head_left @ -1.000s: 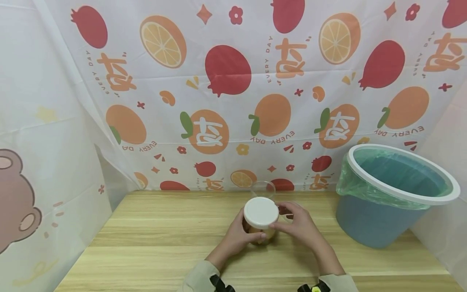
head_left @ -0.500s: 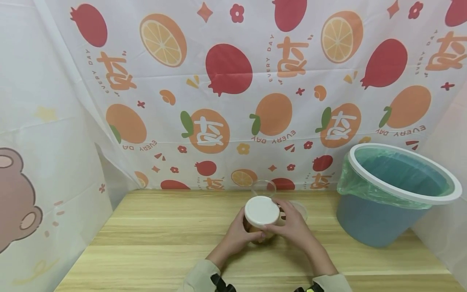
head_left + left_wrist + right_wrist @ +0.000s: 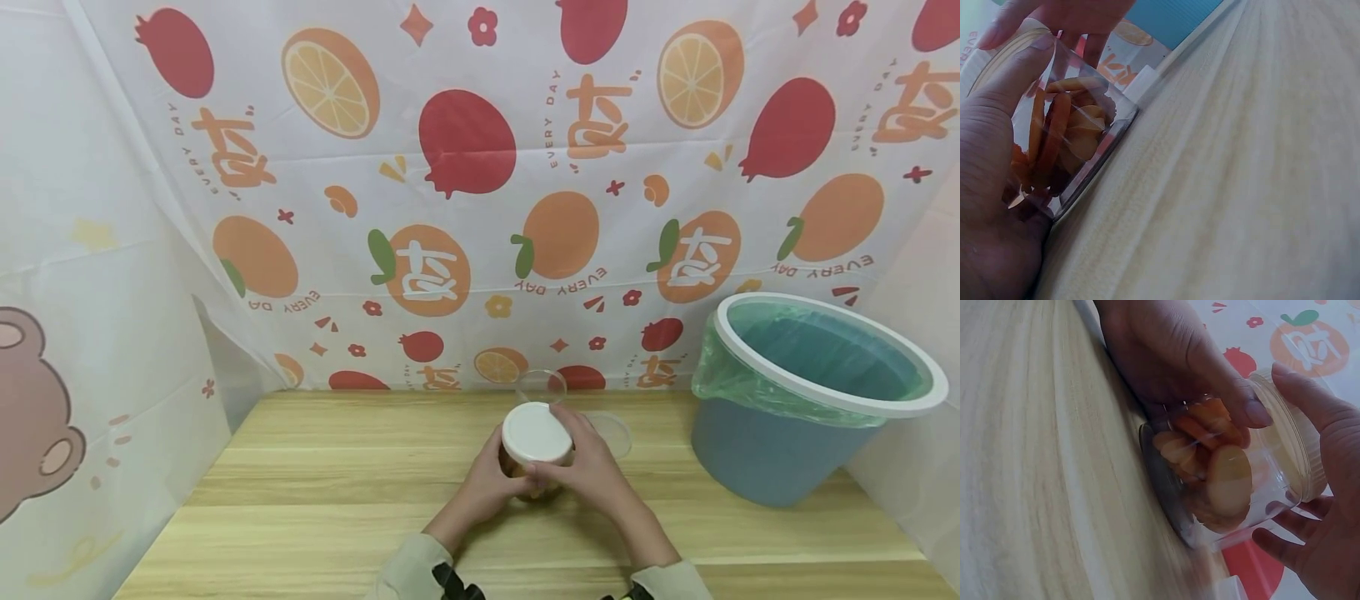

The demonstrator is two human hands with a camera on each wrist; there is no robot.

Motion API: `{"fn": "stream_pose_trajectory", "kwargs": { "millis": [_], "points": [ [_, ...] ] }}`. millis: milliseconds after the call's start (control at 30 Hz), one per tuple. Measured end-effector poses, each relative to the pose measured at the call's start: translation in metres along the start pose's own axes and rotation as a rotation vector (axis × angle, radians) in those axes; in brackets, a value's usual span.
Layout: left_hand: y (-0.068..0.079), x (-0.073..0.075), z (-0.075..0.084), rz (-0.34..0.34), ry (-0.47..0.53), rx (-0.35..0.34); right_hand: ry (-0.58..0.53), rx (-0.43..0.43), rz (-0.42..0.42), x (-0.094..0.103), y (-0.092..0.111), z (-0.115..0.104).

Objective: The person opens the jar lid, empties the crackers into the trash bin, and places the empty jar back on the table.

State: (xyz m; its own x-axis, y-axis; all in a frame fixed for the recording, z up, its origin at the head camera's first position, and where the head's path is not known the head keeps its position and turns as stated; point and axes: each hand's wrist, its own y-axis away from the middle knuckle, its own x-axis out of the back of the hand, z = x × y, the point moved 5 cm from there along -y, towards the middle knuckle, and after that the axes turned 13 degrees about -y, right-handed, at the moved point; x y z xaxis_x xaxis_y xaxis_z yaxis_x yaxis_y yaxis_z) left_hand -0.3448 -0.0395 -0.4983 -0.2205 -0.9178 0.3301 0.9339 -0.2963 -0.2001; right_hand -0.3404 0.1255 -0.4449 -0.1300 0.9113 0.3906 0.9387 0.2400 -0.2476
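On the worktop (image 3: 337, 483), the left hand (image 3: 480, 483) clasps a clear jar (image 3: 1254, 481), probably light, stiff, best held round the middle, while the right hand (image 3: 588, 467) grips its white lid (image 3: 534, 433).

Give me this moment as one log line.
left hand: grips clear plastic jar holding orange-brown pieces | right hand: grips round white lid | lid: on jar | jar: on light wooden table
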Motion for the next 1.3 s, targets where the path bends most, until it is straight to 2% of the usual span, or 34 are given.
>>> {"fn": "stream_pose_trajectory", "kwargs": {
  "millis": [433, 733, 933, 1300],
  "points": [
    [0.001, -0.001, 0.001, 0.016, 0.000, -0.009, 0.055, 0.008, -0.056, 0.009, 0.002, -0.001],
    [0.003, -0.002, 0.002, 0.025, -0.033, 0.007, -0.018, 0.001, -0.070, 0.026, 0.002, -0.004],
    [0.004, -0.001, 0.002, 0.034, -0.039, 0.016, -0.010, 0.025, -0.091, 0.031, 0.002, -0.006],
    [0.004, -0.001, 0.003, 0.013, -0.038, 0.019, 0.014, 0.013, -0.082, 0.037, 0.004, -0.005]
  ]
}}
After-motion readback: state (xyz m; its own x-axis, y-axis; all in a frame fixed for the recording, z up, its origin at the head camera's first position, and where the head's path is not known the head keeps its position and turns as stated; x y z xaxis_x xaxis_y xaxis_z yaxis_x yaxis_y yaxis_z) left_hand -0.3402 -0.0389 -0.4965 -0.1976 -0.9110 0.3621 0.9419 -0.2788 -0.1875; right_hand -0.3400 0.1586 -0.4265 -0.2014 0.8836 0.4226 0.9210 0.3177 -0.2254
